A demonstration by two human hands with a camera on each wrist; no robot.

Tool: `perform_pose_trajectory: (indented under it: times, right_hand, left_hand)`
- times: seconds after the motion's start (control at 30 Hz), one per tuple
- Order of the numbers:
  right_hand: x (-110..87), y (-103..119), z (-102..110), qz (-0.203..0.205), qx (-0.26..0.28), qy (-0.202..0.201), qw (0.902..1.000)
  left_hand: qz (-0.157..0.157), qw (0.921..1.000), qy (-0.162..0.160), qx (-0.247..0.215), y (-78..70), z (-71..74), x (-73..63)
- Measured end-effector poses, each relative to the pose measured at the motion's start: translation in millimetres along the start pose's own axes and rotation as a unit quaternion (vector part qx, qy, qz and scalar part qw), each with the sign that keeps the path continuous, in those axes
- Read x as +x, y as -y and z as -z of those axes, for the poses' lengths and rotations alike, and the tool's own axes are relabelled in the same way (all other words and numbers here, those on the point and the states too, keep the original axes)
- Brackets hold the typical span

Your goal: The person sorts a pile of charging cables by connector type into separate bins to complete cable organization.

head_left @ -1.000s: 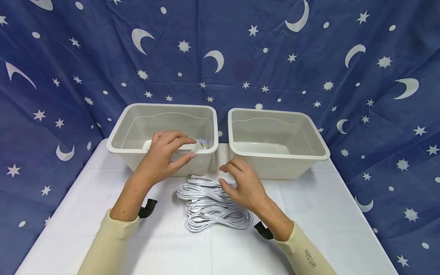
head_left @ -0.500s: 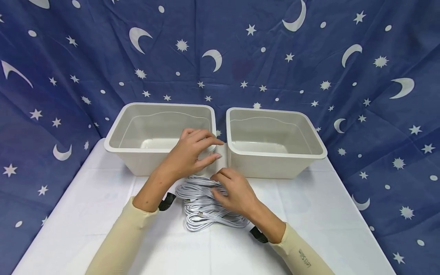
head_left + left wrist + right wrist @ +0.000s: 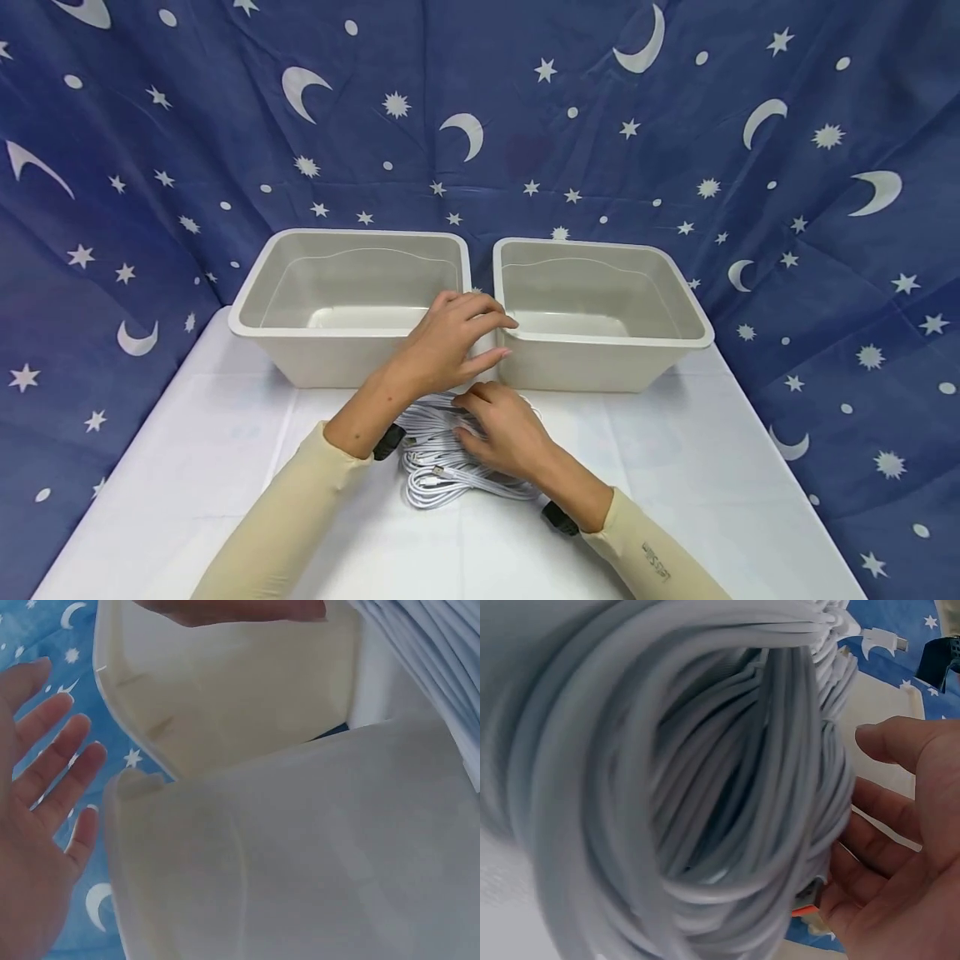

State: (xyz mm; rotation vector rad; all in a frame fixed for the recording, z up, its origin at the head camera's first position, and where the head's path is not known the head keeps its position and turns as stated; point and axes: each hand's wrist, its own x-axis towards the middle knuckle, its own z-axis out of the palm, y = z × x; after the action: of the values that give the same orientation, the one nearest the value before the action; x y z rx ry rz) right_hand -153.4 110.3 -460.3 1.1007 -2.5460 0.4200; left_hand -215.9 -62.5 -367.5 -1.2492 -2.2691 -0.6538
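Observation:
Several coiled white USB cables [image 3: 435,479] lie in a heap on the table in the head view. My left hand [image 3: 453,340] hovers over the far end of the heap, before the gap between two bins, with nothing held. Its fingers [image 3: 56,761] are spread in the left wrist view. Over the right side of the heap is my right hand [image 3: 506,427], thumb and fingers apart and slightly bent. In the right wrist view the fingers [image 3: 874,832] come right up to the side of the coils [image 3: 780,750], their tips partly hidden behind them.
Two pale plastic bins stand side by side behind the cables, a left bin [image 3: 322,364] and a right bin [image 3: 585,367]. A white cloth covers the table [image 3: 187,450]. A blue curtain [image 3: 525,150] with moons and stars hangs behind and along the sides.
My left hand has moved right, from over the left bin's front rim to the gap between the bins. My right hand has shifted slightly left and nearer, over the cables.

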Motion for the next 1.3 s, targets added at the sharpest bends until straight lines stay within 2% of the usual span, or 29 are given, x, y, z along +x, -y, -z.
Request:
perform_pose_trajectory:
  times: [0.2,0.43,0.67,0.93,1.1,1.3]
  right_hand:
    - [3.6,0.5,-5.5,0.003,-0.002,0.011,0.9999]
    - [8.4,1.4,-9.1,0.013,0.007,0.025,0.9996]
    - [14.6,3.1,-13.4,0.02,0.011,0.034,0.9991]
    - [18.4,5.8,-17.9,0.016,0.007,0.03,0.9994]
    - [19.8,8.5,-16.6,0.008,0.008,0.041,0.9991]
    - [19.9,9.5,-11.5,0.011,0.005,0.032,0.9994]
  left_hand:
    - [0.011,0.9984,0.04,0.038,0.6,-1.7,5.8]
    - [0.016,0.996,0.071,0.051,3.8,-6.9,16.3]
    - [0.021,0.9948,0.084,0.054,9.0,-11.6,21.1]
    - [0.007,0.9952,0.084,0.049,11.2,-10.1,24.1]
    - [0.014,0.9948,0.091,0.044,12.8,-10.3,24.0]
    - [0.017,0.9952,0.09,0.035,12.8,-10.1,24.6]
